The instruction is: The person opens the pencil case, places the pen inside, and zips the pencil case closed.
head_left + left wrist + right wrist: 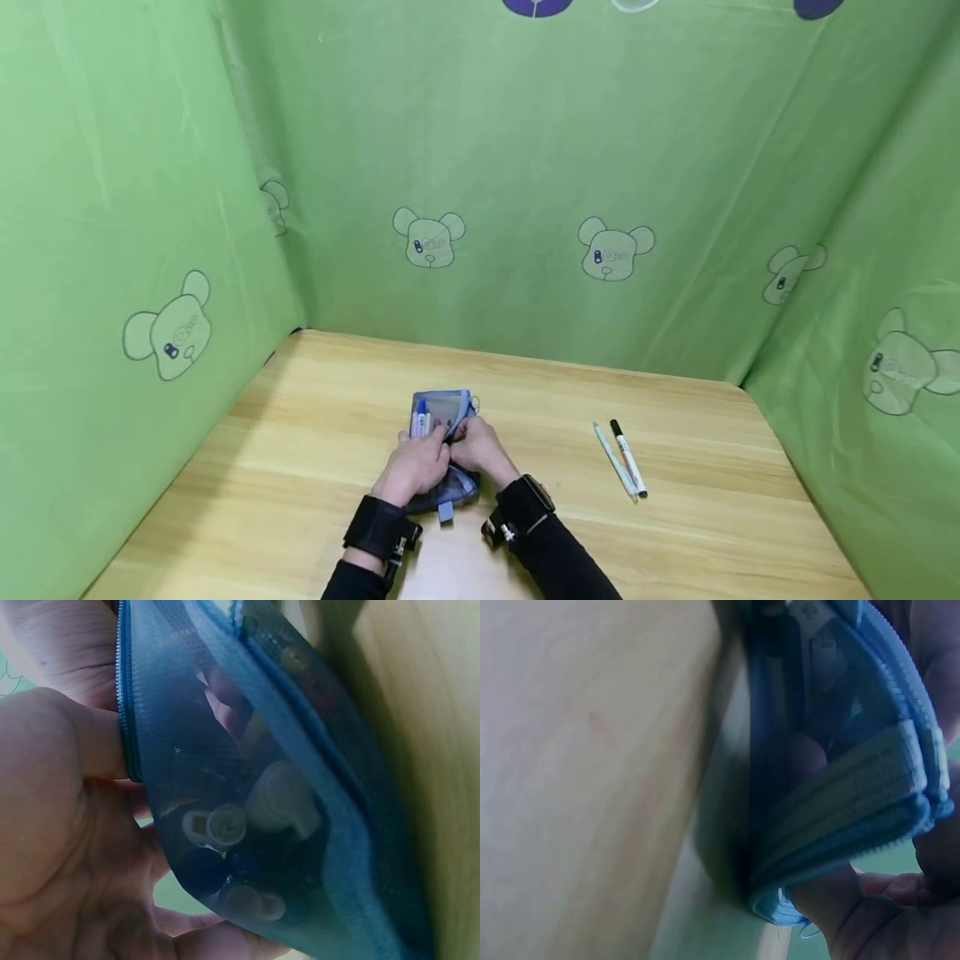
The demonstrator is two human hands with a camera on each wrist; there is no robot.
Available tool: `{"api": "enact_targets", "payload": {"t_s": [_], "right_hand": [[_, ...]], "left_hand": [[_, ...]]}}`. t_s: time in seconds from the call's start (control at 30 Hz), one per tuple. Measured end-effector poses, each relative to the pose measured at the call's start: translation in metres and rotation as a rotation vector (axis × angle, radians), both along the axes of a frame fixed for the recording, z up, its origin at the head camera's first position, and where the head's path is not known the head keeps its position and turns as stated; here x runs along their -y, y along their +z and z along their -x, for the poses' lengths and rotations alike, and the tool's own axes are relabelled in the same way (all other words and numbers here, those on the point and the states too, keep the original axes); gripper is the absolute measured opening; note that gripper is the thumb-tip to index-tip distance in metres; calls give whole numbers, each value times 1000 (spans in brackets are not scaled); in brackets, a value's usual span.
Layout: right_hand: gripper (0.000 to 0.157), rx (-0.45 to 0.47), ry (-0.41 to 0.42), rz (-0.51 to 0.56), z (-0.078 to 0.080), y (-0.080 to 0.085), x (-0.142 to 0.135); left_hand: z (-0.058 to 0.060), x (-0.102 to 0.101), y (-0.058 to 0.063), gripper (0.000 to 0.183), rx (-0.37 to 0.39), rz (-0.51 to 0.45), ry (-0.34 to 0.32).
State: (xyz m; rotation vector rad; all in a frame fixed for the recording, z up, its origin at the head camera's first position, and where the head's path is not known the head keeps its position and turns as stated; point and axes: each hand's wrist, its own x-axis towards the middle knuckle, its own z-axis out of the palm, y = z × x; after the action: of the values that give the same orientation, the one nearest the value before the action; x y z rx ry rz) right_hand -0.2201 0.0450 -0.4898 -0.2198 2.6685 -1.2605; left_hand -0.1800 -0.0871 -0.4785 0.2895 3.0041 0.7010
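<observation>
The blue mesh pouch (459, 483) lies on the wood surface (720, 517), near the person, w/ both hands on it. The L hand (416, 465) grasps its L side: thumb by the zip, other fingers round the back. The R hand (482, 448) grasps the zip edge on the R side, w/ one fingertip in the mouth, which gapes in the R wrist view. Pens (421, 421) show thru the mesh by the L hand, 1 w/ a blue top; the L wrist view has white & dark blue ends in there too. A grey tab (446, 512) sticks out at the near end. Off to the R, well apart from the pouch, a pale blue stick (615, 462) & a white pen w/ black ends (628, 458) lie side by side, nearly touching at the near end. Green cloth (525, 167) w/ bear faces (431, 242) hangs round the back & sides.
</observation>
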Motion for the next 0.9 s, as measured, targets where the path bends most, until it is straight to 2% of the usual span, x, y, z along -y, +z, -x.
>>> {"api": "enact_targets", "payload": {"t_s": [0.17,0.47,0.7,0.9], "right_hand": [[9,-35,25,13,-3,-2,-1],[8,-69,61,-29,-3,0,-1],[8,-32,71,-3,-1,-1,-2],[12,-14,137,-2,-4,-2,-4]], "left_hand": [[-3,-1,-1,43,-24,6,2],[-3,-2,-1,44,-75,37,-39],[-3,-2,2,45,-70,38,-34],[-5,-2,-1,43,-68,30,-38]]}}
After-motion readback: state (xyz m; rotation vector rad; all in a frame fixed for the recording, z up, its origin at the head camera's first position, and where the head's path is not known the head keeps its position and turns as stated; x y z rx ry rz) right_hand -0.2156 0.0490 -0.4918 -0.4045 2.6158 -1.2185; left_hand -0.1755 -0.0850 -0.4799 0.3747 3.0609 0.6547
